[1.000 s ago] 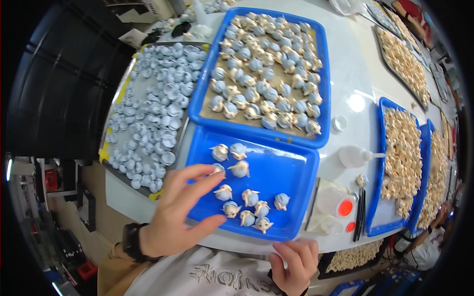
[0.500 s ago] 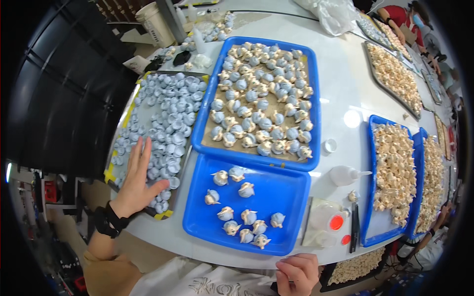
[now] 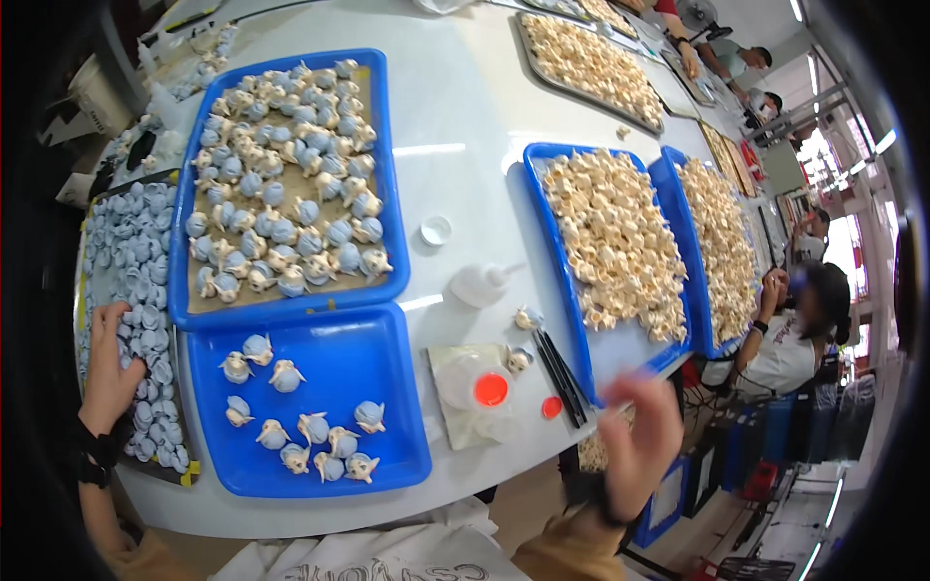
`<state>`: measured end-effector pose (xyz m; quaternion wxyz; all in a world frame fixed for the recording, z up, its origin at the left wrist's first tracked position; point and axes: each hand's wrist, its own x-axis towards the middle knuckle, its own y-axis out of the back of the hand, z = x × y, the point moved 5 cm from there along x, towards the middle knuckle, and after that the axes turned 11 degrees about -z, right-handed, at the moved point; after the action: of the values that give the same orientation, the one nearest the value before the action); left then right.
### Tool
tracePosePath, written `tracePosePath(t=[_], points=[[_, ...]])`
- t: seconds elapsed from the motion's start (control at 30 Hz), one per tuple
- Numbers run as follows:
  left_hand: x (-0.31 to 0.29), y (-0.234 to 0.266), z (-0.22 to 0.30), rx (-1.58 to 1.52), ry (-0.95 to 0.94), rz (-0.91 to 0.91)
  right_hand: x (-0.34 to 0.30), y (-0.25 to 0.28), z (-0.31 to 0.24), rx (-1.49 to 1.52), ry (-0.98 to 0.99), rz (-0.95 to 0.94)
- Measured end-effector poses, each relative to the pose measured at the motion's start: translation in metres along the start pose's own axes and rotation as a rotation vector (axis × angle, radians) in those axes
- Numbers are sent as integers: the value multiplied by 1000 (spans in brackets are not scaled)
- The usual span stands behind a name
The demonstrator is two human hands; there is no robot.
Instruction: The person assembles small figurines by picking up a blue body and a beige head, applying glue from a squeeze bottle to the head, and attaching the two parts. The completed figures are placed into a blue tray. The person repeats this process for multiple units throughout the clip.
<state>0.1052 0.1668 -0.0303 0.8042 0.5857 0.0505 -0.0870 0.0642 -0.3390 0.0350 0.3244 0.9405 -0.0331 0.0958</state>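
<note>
Left hand (image 3: 109,380), fingers and thumb parted, over pale blue-grey cup-shaped shells (image 3: 145,247) heaped in a dark yellow-taped tray (image 3: 189,474). Right hand (image 3: 643,447) raised, blurred, fingers curled, near a blue plastic tray (image 3: 622,360) of cream pieces (image 3: 615,237); cannot tell whether it holds anything. Blue-capped cream figures (image 3: 286,376) lie in a shallow blue rectangular tray (image 3: 354,344) between the hands

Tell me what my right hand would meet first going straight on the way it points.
Probably the nearer blue tray of cream pieces, though your right hand is blurred and might pass above it.
</note>
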Motion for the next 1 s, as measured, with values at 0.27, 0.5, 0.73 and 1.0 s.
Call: tracePosePath(t=[0.27,0.5,0.73,1.0], points=[[9,9,-7,36,-115,-20,115,-83,23,-379,124,-673],[5,23,-60,-324,100,-31,104,-47,36,187,-131,-380],[-2,32,-59,-551,227,127,-17,12,58,609,-368,-420],[-17,44,-62,-408,209,83,-65,10,42,272,-410,-618]])
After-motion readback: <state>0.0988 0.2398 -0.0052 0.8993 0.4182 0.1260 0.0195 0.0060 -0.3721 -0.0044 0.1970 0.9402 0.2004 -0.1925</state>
